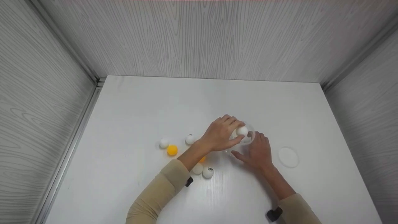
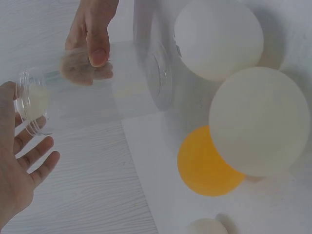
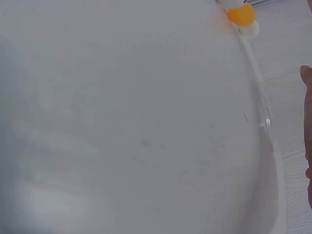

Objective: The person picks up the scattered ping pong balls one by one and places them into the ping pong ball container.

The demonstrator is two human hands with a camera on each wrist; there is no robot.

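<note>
A white ping-pong ball [image 1: 242, 131] is pinched between the thumb and fingers of my left hand [image 1: 219, 134], right at the mouth of a clear plastic jar [image 2: 131, 97]. The jar stands upright. My right hand [image 1: 260, 151] grips its side, with the thumb showing against the wall in the left wrist view. Through the jar's clear rim [image 2: 30, 122] the ball [image 2: 35, 102] shows pale in the left wrist view. Only part of my right hand [image 3: 308, 131] appears, at the right edge of the right wrist view.
Left of the jar lie several loose balls, among them an orange ball [image 1: 172, 150], a white ball [image 1: 164, 143] and a printed white ball [image 1: 208, 172]. A translucent ring-shaped lid [image 1: 288, 147] lies right of my right hand. Wood-grain panels [image 1: 199, 40] enclose the white table [image 1: 140, 105].
</note>
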